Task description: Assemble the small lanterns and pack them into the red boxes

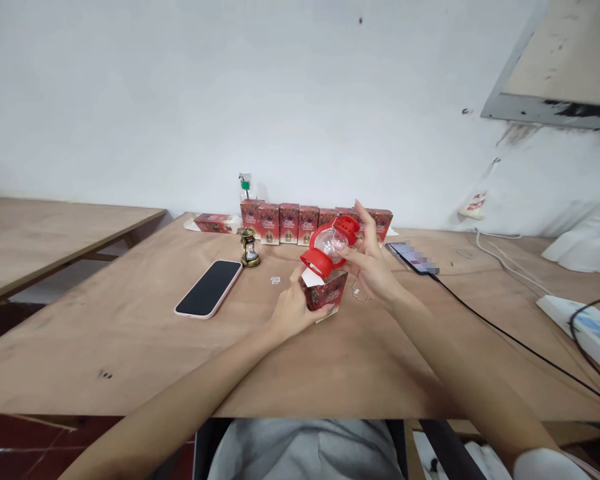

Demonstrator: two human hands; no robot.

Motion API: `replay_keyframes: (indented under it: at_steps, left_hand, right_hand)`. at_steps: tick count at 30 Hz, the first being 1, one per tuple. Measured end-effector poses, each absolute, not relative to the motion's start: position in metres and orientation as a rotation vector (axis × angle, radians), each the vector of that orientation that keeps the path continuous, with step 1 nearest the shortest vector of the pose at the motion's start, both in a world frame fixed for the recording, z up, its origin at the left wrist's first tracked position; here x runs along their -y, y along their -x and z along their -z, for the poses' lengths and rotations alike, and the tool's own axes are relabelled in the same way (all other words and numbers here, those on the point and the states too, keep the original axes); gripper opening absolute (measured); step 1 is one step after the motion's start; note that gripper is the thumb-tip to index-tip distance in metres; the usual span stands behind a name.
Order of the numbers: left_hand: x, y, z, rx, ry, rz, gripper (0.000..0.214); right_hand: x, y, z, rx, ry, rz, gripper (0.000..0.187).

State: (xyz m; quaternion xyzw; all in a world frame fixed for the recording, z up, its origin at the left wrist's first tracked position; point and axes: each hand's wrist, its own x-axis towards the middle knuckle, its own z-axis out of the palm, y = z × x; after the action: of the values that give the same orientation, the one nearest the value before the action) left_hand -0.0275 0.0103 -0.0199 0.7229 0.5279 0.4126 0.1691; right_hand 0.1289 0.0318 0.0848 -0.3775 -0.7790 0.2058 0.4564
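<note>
A small red lantern (pixel 331 245) with a clear globe is pinched in my right hand (pixel 373 263), tilted over the mouth of a red printed box (pixel 326 297). Wrapped around that box, my left hand (pixel 294 305) holds it just above or on the table. A white flap of the box stands up against the lantern's red base. How far the base sits inside the opening, I cannot tell. Behind the hands, a row of similar red boxes (pixel 289 224) stands along the wall, partly covered by the lantern and my right hand.
A bronze-coloured lantern (pixel 249 250) and a pink-edged phone (pixel 210 289) are to the left. One red box (pixel 215 223) lies on its side at the back. Rightward are another phone (pixel 413 258) with a black cable and a white power strip (pixel 585 330).
</note>
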Motion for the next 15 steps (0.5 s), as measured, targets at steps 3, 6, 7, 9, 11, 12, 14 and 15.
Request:
replay_keyframes:
  at_steps: [3,6,7,9,11,12,14,15]
  left_hand:
    - [-0.008,0.026,0.017,-1.522,-2.060,-1.167,0.097]
    - [-0.008,0.026,0.015,-1.501,-2.069,-1.191,0.096]
    - [-0.008,0.026,0.015,-1.488,-2.069,-1.205,0.095]
    - [-0.008,0.027,0.016,-1.479,-2.064,-1.224,0.094]
    - [-0.008,0.027,0.018,-1.482,-2.061,-1.227,0.095]
    - [-0.008,0.027,0.019,-1.486,-2.062,-1.227,0.095]
    - [-0.008,0.028,0.020,-1.494,-2.070,-1.222,0.095]
    - [-0.008,0.028,0.020,-1.499,-2.076,-1.219,0.094]
  right_hand:
    - [-0.038,-0.135,-0.087,1.758,0.888,-0.869,0.068]
    - [-0.045,-0.141,-0.088,1.707,0.890,-0.925,0.073]
    - [-0.047,-0.142,-0.088,1.714,0.890,-0.896,0.075]
    - [-0.050,-0.145,-0.091,1.765,0.871,-0.846,0.073]
    - [-0.050,-0.148,-0.094,1.833,0.845,-0.828,0.066]
    - [-0.050,-0.150,-0.097,1.861,0.845,-0.816,0.062]
    - [-0.050,-0.154,-0.102,1.910,0.884,-0.778,0.058]
    - [-0.050,-0.156,-0.105,1.934,0.917,-0.753,0.058]
